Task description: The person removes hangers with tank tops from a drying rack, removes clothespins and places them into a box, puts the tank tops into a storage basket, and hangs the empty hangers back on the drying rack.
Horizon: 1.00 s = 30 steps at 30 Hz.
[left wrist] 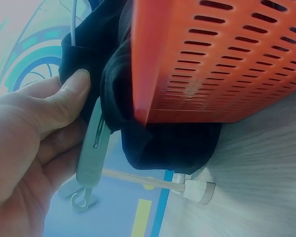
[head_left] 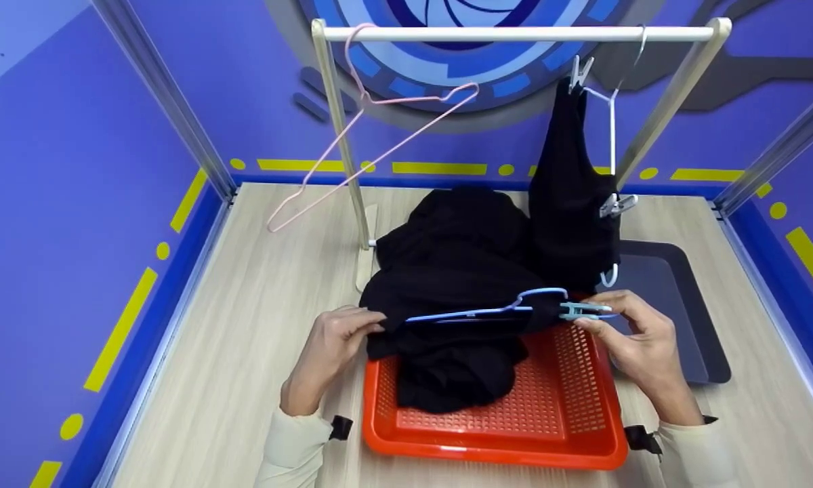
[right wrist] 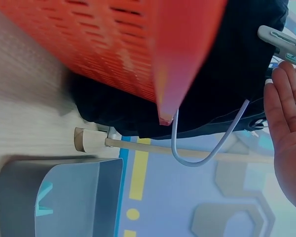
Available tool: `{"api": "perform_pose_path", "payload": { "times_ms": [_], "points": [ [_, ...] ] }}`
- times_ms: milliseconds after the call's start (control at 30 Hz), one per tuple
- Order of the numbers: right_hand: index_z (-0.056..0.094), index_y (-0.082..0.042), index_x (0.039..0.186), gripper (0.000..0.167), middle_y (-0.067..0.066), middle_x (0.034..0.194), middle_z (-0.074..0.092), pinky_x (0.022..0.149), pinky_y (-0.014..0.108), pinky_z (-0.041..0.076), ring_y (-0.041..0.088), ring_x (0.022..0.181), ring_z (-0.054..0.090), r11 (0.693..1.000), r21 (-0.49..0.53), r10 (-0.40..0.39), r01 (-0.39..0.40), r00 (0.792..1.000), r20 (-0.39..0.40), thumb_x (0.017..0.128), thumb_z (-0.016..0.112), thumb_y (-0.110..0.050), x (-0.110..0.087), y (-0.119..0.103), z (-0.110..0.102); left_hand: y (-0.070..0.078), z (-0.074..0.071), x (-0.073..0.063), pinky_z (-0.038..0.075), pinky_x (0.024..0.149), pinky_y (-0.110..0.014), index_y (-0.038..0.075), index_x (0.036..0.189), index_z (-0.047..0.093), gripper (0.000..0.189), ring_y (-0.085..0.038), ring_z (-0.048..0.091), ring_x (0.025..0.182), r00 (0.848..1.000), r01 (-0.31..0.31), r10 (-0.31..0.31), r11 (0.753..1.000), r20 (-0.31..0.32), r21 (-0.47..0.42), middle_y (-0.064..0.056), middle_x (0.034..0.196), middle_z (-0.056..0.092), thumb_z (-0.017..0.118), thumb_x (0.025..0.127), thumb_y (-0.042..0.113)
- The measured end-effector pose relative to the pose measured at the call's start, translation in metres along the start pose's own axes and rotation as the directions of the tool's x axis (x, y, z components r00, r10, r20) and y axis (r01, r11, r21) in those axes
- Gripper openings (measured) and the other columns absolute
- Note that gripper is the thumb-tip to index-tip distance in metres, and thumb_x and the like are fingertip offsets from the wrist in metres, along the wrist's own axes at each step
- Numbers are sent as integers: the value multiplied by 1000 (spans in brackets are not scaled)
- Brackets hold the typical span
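Note:
A black garment (head_left: 447, 285) lies bunched over the back of the red basket (head_left: 494, 454), with a blue hanger (head_left: 471, 314) along its upper edge. My left hand (head_left: 332, 342) pinches the garment's left end. In the left wrist view, a pale green clothespin (left wrist: 92, 148) sits on the cloth against those fingers. At the hanger's right end, a light teal clothespin (head_left: 582, 310) grips the cloth. My right hand (head_left: 640, 335) holds this clothespin between thumb and fingers. The right wrist view cuts off part of the right hand (right wrist: 288, 123).
Behind the basket stands a rack (head_left: 515, 34). A pink hanger (head_left: 372, 163) hangs at its left, and a black garment (head_left: 569, 224) with white clothespins (head_left: 616, 205) hangs at its right. A dark grey tray (head_left: 701, 325) lies right of the basket.

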State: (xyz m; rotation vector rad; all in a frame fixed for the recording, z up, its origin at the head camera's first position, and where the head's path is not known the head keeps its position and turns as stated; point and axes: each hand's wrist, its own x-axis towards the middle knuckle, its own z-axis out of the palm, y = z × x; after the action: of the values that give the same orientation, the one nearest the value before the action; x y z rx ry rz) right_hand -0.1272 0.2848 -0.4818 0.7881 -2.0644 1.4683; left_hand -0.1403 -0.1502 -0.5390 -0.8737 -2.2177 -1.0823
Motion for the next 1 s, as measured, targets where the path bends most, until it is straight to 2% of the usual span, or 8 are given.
{"api": "perform_pose_path", "payload": {
  "times_ms": [267, 567, 667, 900, 1000],
  "points": [
    [69, 12, 90, 32, 29, 99, 69, 89, 20, 56, 20, 98, 71, 999, -14, 33, -33, 999, -31, 68, 77, 36, -8, 16, -7, 0, 0, 1, 62, 74, -36, -1, 101, 82, 24, -20, 75, 79, 1000, -4, 4, 1000, 7, -18, -5, 88, 79, 80, 82, -17],
    [66, 18, 91, 28, 29, 100, 69, 89, 20, 56, 22, 98, 70, 998, 45, 35, -33, 998, -55, 71, 73, 36, -2, 1, -5, -2, 0, 0, 62, 73, -36, -1, 99, 82, 24, -21, 75, 78, 1000, -28, 28, 1000, 1, -3, -6, 87, 78, 81, 81, -16],
    [65, 19, 93, 28, 29, 101, 69, 90, 21, 56, 22, 99, 70, 997, 68, 43, -39, 997, -59, 72, 72, 37, -5, 2, -6, -3, 1, -1, 62, 73, -36, 0, 99, 82, 25, -21, 75, 78, 1000, -31, 31, 1000, -4, 4, -7, 88, 78, 83, 79, -16],
    [63, 20, 96, 34, 26, 104, 69, 90, 20, 56, 23, 99, 70, 992, 70, 108, -103, 991, -74, 70, 71, 40, -16, 16, -12, -3, 1, -1, 62, 73, -36, -1, 99, 82, 26, -21, 75, 79, 999, -32, 32, 999, -6, 7, -6, 87, 78, 82, 79, -17],
    [61, 22, 97, 35, 26, 105, 69, 90, 21, 57, 24, 99, 70, 985, 128, 128, -115, 987, -94, 69, 70, 41, -18, 20, -13, -2, 1, -1, 62, 73, -36, -1, 100, 82, 25, -21, 75, 79, 1000, -30, 30, 1000, -6, 7, -6, 88, 78, 81, 80, -17]
  ]
}}
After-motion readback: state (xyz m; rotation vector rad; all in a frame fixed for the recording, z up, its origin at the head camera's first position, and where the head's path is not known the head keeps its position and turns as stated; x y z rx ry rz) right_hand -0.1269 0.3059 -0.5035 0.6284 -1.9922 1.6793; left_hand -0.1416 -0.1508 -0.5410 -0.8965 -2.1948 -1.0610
